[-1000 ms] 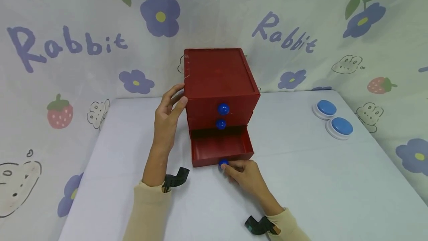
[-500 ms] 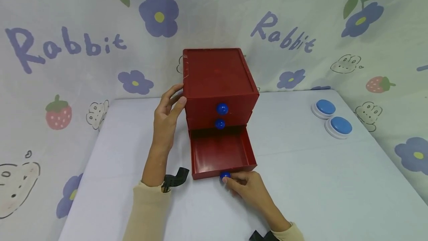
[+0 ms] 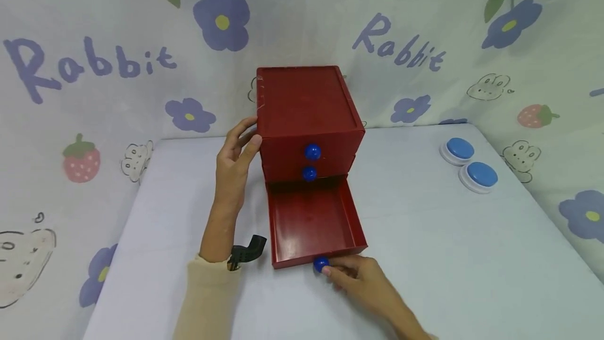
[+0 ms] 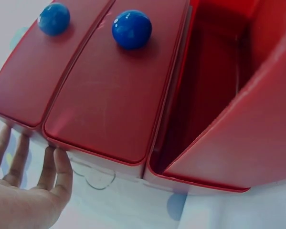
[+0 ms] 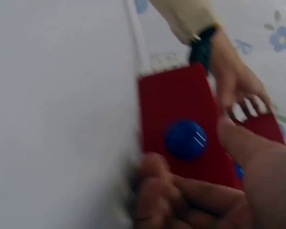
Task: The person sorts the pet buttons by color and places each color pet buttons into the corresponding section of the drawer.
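Note:
A red drawer cabinet [image 3: 309,101] stands at the table's back. Its upper two drawers are closed, each with a blue knob [image 3: 312,151]. The bottom drawer [image 3: 311,224] is pulled far out and shows a bare inside. At its front, my right hand [image 3: 365,282] has thumb and curled fingers around the blue knob [image 3: 321,264]; the right wrist view shows this knob [image 5: 185,139] between thumb and fingers. My left hand [image 3: 232,164] rests with fairly straight fingers against the cabinet's left side, fingertips along its edge in the left wrist view, where the hand [image 4: 33,195] is partly cut off.
Two blue-topped round buttons [image 3: 460,148] with white bases stand at the right of the white table [image 3: 424,256]. A patterned cloth [image 3: 302,14] with flowers and rabbits hangs behind and at both sides.
The bottom drawer has slid further out toward me, with my right hand moving along at its knob. My left hand has stayed at the cabinet's side.

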`<state>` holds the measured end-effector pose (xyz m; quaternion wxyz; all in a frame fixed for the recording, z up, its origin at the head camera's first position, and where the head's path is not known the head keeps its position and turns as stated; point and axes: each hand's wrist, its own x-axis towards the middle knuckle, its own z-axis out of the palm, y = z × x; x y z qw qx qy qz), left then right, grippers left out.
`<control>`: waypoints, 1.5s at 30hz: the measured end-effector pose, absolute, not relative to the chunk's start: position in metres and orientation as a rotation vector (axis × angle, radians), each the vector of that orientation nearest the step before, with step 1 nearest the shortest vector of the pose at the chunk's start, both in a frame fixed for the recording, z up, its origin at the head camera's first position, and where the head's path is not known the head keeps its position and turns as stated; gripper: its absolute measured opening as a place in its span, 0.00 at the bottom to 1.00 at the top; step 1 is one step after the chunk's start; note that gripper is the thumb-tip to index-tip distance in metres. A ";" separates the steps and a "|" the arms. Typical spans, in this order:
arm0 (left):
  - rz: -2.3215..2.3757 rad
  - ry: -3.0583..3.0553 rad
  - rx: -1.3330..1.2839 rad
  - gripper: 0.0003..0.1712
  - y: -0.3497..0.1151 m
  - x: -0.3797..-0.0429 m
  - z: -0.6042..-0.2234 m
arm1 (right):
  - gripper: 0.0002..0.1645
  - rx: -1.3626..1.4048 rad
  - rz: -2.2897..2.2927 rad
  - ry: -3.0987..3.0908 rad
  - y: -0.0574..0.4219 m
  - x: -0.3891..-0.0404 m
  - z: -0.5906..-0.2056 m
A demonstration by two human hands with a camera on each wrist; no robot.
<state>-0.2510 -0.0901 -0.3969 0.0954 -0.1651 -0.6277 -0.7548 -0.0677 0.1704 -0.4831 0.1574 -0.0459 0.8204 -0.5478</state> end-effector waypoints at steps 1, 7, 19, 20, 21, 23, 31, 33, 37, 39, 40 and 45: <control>-2.237 -1.861 -0.488 0.27 -0.090 -0.251 -0.397 | 0.19 -0.187 -1.519 2.343 0.182 -0.071 -0.479; -2.240 -1.871 -0.479 0.27 -0.090 -0.251 -0.396 | 0.13 -0.228 -1.442 2.469 0.267 -0.098 -0.475; -2.248 -1.870 -0.479 0.27 -0.090 -0.249 -0.399 | 0.40 1.000 -1.117 3.267 0.418 -0.158 -0.505; -2.248 -1.871 -0.481 0.27 -0.090 -0.249 -0.400 | 0.44 1.069 -1.105 3.229 0.427 -0.160 -0.505; -2.246 -1.873 -0.482 0.27 -0.090 -0.249 -0.400 | 0.47 1.131 -1.098 3.186 0.435 -0.161 -0.506; -2.245 -1.880 -0.483 0.27 -0.089 -0.248 -0.400 | 0.53 1.230 -1.079 3.111 0.447 -0.163 -0.507; -2.236 -1.869 -0.484 0.26 -0.090 -0.249 -0.398 | 0.62 1.295 -1.055 3.006 0.469 -0.174 -0.511; -2.242 -1.853 -0.490 0.26 -0.090 -0.249 -0.397 | 0.62 1.285 -1.054 3.014 0.471 -0.176 -0.511; -2.247 -1.844 -0.494 0.26 -0.090 -0.249 -0.397 | 0.61 1.310 -1.092 3.024 0.472 -0.177 -0.512; -2.254 -1.842 -0.494 0.26 -0.090 -0.249 -0.397 | 0.60 1.325 -1.138 3.043 0.469 -0.175 -0.513; -2.256 -1.844 -0.492 0.26 -0.090 -0.248 -0.397 | 0.60 1.328 -1.167 3.042 0.466 -0.173 -0.514; -2.252 -1.859 -0.487 0.27 -0.090 -0.249 -0.397 | 0.59 1.257 -1.338 3.058 0.441 -0.167 -0.513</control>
